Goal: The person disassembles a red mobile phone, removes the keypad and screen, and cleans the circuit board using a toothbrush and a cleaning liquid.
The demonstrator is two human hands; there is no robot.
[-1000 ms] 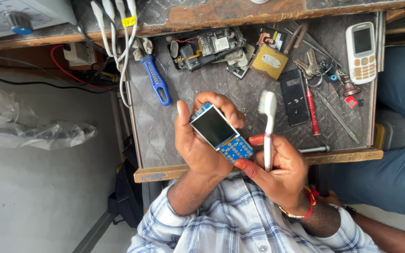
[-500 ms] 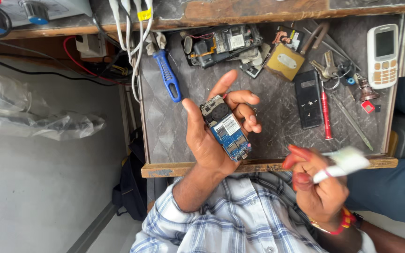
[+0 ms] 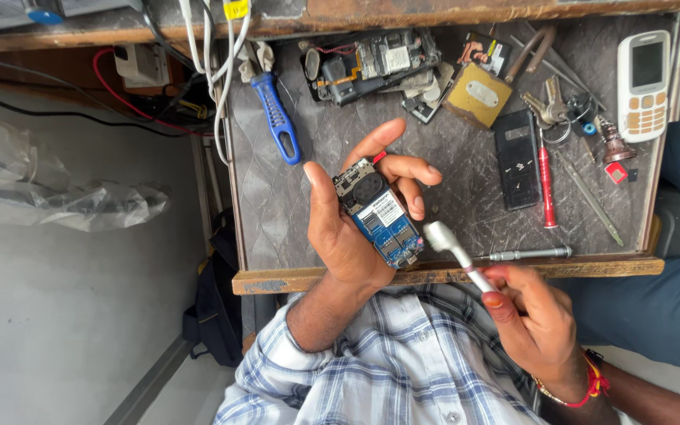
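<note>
Two hands: left hand (image 3: 348,228) cradles phone board (image 3: 379,212), right hand (image 3: 537,323) angles brush (image 3: 450,248).

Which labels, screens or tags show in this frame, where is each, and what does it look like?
White sticker: small rectangle on the blue circuit board held in the left hand.
Phone screen: dark rectangle on the white and orange keypad phone, top right of the tray.
Yellow tag: small, on the white cables, top edge.
Picture card: dark, orange figure, beside the brass padlock.

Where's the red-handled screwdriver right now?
Head view, right part of the grey worktop: the red-handled screwdriver lies lengthwise just right of the flat black phone cover, below the key bunch.
</note>
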